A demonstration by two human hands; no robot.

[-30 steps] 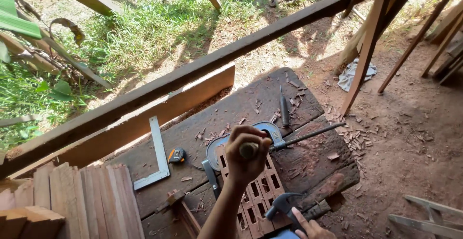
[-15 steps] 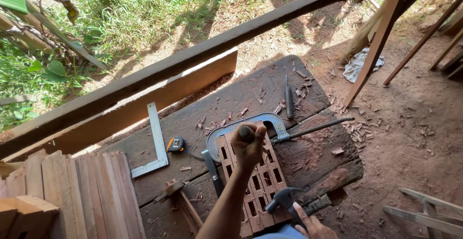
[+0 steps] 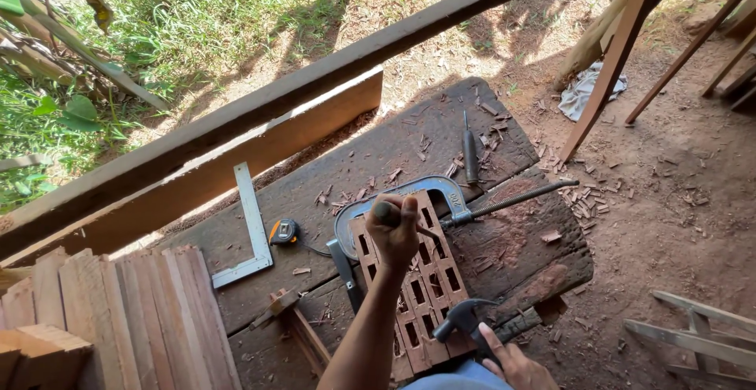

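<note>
Head view looks down past your 2 arms, and much of what matters is partly covered. Your left hand (image 3: 394, 229) is clenched around a dark-handled chisel (image 3: 387, 214); only the butt of its handle shows above your fist, and the blade is hidden, so you cannot tell exactly where its tip meets the wood. Your right hand (image 3: 516, 366) is cut off by the bottom edge, with only part of it visible; it grips the claw hammer (image 3: 465, 319) by the handle, the dark steel head poking up and left of your fingers. How much handle lies in your palm is out of sight.

Under your left fist lies the reddish wooden lattice panel (image 3: 421, 280), a slatted piece pierced with rows of rectangular slots, running from the clamp toward your body. Its near end is hidden behind your forearm and the frame edge. A grey C-clamp (image 3: 425, 189) curves around its far end, the threaded screw reaching off to the right. The hammer head hangs just over the panel's lower right part, well apart from the chisel.

All this rests on the dark plank table (image 3: 378, 154), littered with wood chips. Left of the panel sit a tape measure (image 3: 283, 231) and a steel square (image 3: 252, 232); a second chisel (image 3: 470, 154) lies beyond the clamp.
</note>
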